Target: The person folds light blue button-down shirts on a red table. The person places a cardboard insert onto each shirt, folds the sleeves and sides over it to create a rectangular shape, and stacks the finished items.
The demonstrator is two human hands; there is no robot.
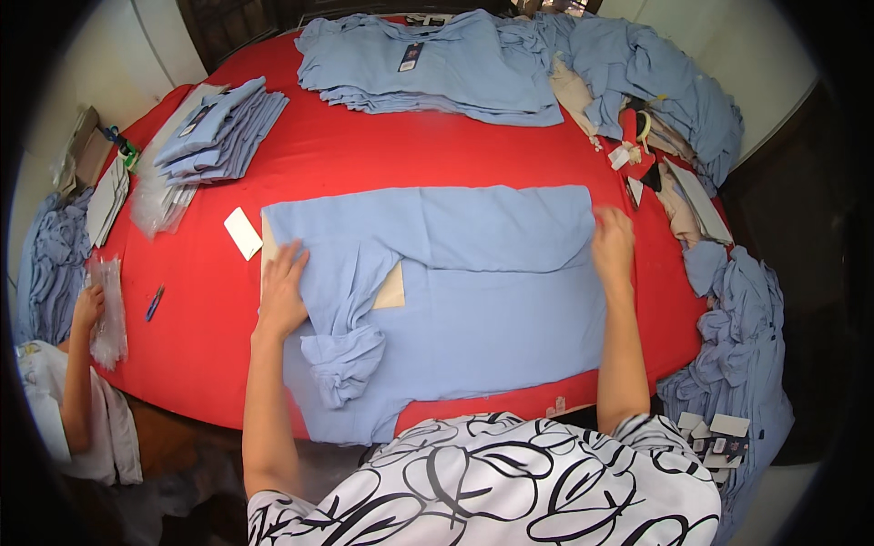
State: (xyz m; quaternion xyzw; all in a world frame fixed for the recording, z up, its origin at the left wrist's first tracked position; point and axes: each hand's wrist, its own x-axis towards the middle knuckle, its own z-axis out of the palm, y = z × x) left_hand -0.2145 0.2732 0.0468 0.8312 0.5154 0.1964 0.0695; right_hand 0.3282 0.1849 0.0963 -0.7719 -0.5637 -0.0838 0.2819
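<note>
A light blue shirt [492, 309] lies spread sideways across the red-covered table in front of me, its far side folded over toward the middle. A sleeve [341, 364] is bunched at its left. Cream board [391, 288] shows through a gap near that sleeve, and more of it along the shirt's left edge. My left hand [285, 289] rests on the shirt's left part, fingers stretched over the cloth. At the far right corner, my right hand [614, 244] has its fingers curled together at the shirt's edge; the fingertips are partly hidden.
Folded blue shirts [218, 136] lie on clear bags at the far left; a stack of shirts [437, 68] lies at the back. More shirts [737, 337] heap at right. A white card [242, 233] and small blue snips [155, 303] lie left, near another person's hand [88, 307] holding clear plastic.
</note>
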